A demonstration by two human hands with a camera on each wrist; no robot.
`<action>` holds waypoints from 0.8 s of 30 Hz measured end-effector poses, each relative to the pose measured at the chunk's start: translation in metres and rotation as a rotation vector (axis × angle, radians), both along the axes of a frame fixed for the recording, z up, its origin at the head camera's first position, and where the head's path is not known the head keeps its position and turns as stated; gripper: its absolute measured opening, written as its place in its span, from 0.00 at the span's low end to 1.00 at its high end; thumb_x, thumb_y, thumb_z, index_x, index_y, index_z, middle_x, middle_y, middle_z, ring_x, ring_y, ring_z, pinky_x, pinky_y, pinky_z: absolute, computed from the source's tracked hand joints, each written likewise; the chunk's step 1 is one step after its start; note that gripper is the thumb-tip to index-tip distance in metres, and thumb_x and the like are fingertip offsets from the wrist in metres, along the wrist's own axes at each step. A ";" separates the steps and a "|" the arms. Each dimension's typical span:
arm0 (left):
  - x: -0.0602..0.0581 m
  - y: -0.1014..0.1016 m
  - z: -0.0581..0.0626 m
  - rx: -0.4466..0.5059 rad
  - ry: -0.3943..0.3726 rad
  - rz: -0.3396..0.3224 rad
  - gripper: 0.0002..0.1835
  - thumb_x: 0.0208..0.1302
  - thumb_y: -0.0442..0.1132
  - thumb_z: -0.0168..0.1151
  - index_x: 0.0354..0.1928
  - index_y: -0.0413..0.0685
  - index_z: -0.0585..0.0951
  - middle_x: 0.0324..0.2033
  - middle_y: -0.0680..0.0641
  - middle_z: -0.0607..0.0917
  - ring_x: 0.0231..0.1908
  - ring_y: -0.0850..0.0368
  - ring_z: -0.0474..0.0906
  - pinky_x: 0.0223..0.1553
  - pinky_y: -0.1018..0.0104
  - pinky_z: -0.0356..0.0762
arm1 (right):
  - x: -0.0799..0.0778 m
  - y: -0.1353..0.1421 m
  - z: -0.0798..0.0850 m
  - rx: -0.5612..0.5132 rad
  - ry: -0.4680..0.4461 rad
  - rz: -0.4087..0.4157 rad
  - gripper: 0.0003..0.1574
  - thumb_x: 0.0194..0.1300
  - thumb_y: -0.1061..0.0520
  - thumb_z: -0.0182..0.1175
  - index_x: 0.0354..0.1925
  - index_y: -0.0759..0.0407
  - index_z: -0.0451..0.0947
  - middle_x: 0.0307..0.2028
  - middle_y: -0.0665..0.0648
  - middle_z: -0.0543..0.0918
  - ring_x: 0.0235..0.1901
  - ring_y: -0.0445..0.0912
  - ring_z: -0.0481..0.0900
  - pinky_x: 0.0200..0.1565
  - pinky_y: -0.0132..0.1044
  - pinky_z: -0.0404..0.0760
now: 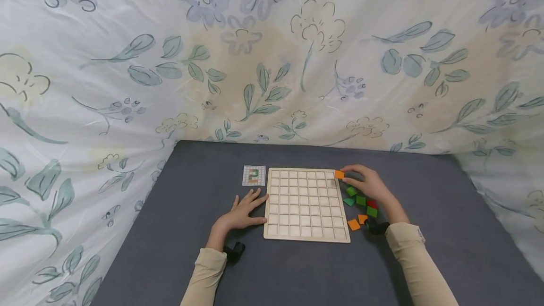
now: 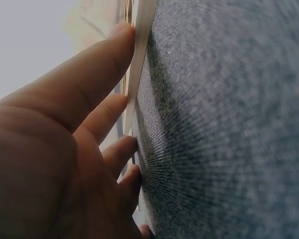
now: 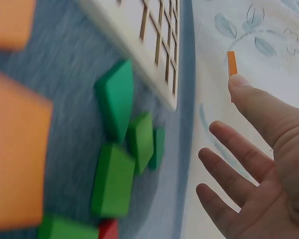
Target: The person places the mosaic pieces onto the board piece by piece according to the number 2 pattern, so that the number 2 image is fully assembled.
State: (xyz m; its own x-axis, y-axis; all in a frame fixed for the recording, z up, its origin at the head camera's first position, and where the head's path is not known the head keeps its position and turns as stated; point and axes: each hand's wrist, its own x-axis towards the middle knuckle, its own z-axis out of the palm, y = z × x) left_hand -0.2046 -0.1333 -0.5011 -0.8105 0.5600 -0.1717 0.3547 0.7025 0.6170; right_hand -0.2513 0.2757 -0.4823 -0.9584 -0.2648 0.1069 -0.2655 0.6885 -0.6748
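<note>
A pale wooden board (image 1: 307, 205) with a grid of square recesses lies on the dark cloth. The left hand (image 1: 241, 213) rests at its left side, fingers spread, with the thumb and index fingertips at the board's edge (image 2: 137, 64). Beyond the far right corner of the grid, the right hand (image 1: 370, 185) pinches an orange square tile (image 1: 339, 174) by thumb and index finger. In the right wrist view that tile (image 3: 232, 63) is seen edge-on, raised, with the other fingers loosely bent. The index finger is mostly hidden there.
Right of the board lie loose pieces: several green ones (image 1: 361, 200), a red one (image 1: 371, 203), and orange ones (image 1: 353, 225). A small printed pattern card (image 1: 254, 175) lies by the board's far left corner. Floral fabric (image 1: 272, 60) hangs behind the table.
</note>
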 end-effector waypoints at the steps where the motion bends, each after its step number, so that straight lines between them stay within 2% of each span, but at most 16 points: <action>1: 0.000 0.000 0.000 0.002 -0.001 -0.001 0.38 0.62 0.53 0.59 0.71 0.56 0.57 0.71 0.41 0.49 0.71 0.42 0.35 0.64 0.34 0.25 | -0.002 -0.003 0.000 -0.006 -0.002 0.006 0.22 0.63 0.48 0.60 0.54 0.52 0.76 0.58 0.62 0.73 0.61 0.60 0.65 0.57 0.62 0.65; 7: 0.000 -0.002 -0.003 0.015 0.000 -0.015 0.39 0.62 0.54 0.58 0.72 0.56 0.55 0.72 0.42 0.47 0.71 0.43 0.34 0.63 0.35 0.21 | -0.008 -0.022 0.003 -0.020 0.012 0.048 0.20 0.63 0.52 0.60 0.54 0.51 0.76 0.57 0.61 0.73 0.60 0.59 0.66 0.58 0.60 0.65; 14: 0.002 -0.005 -0.008 0.015 -0.008 -0.044 0.39 0.65 0.53 0.55 0.73 0.54 0.50 0.72 0.41 0.42 0.71 0.42 0.31 0.62 0.35 0.18 | -0.009 -0.047 0.004 -0.034 0.020 0.084 0.22 0.63 0.49 0.60 0.54 0.53 0.76 0.57 0.62 0.73 0.60 0.60 0.66 0.57 0.61 0.65; 19: 0.001 -0.005 -0.007 0.020 -0.016 -0.037 0.39 0.65 0.54 0.55 0.73 0.57 0.50 0.73 0.43 0.41 0.71 0.44 0.30 0.62 0.36 0.17 | -0.012 -0.059 0.001 -0.073 0.005 0.101 0.20 0.64 0.50 0.60 0.53 0.51 0.77 0.56 0.59 0.74 0.60 0.58 0.67 0.58 0.60 0.65; 24: 0.001 -0.004 -0.006 0.010 -0.017 -0.041 0.39 0.65 0.54 0.54 0.73 0.57 0.50 0.73 0.44 0.41 0.71 0.44 0.29 0.62 0.36 0.17 | -0.012 -0.067 -0.002 -0.096 -0.020 0.130 0.20 0.64 0.51 0.59 0.53 0.53 0.77 0.56 0.60 0.74 0.58 0.59 0.69 0.55 0.59 0.69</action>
State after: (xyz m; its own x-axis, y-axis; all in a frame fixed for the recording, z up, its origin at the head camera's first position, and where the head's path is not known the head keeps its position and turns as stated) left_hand -0.2038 -0.1369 -0.5067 -0.7838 0.5945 -0.1794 0.3723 0.6811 0.6305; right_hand -0.2637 0.2086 -0.4844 -0.9190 -0.3757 0.1193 -0.3341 0.5816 -0.7417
